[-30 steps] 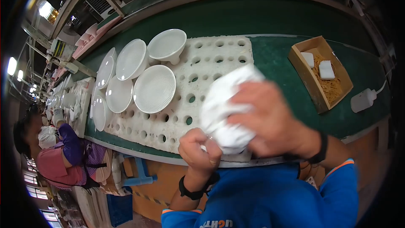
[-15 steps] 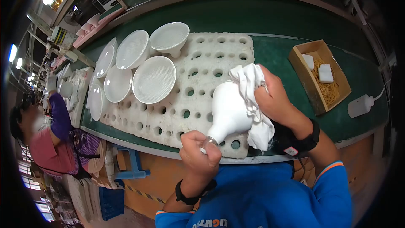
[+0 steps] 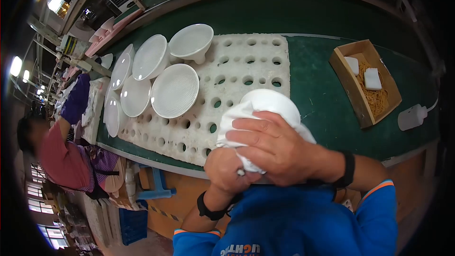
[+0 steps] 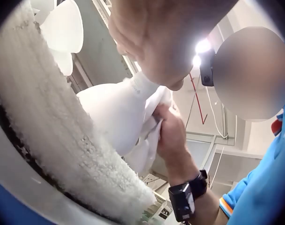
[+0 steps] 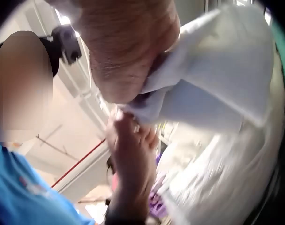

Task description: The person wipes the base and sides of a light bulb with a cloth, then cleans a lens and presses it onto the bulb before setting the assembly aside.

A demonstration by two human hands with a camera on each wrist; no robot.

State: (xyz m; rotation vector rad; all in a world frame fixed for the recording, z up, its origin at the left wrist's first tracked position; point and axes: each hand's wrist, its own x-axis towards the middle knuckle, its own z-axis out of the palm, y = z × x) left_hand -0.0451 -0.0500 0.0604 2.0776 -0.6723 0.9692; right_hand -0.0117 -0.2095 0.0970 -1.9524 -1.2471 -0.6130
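My left hand (image 3: 227,170) grips the narrow neck end of a white lamp bulb (image 3: 272,98), whose wide part points away from me. Over the bulb's side lies a white cloth (image 3: 237,114), pressed there by my right hand (image 3: 279,149) with the fingers bent across it. In the left wrist view the bulb (image 4: 112,110) tapers into my left hand (image 4: 152,42), and the cloth (image 4: 149,136) is bunched in my right hand (image 4: 173,131). The right wrist view shows the cloth (image 5: 213,70) hanging from my right hand (image 5: 128,47).
A white foam board (image 3: 237,71) with rows of holes holds several white bulbs (image 3: 174,90) on its left part. To the right are a cardboard box (image 3: 348,78) with rubber bands and white pads, and a white bottle (image 3: 411,117). Another person (image 3: 66,156) is at the left.
My right hand with the cloth has moved from the bulb's far right side down and left, toward its neck, covering more of it. The person at the left has raised an arm.
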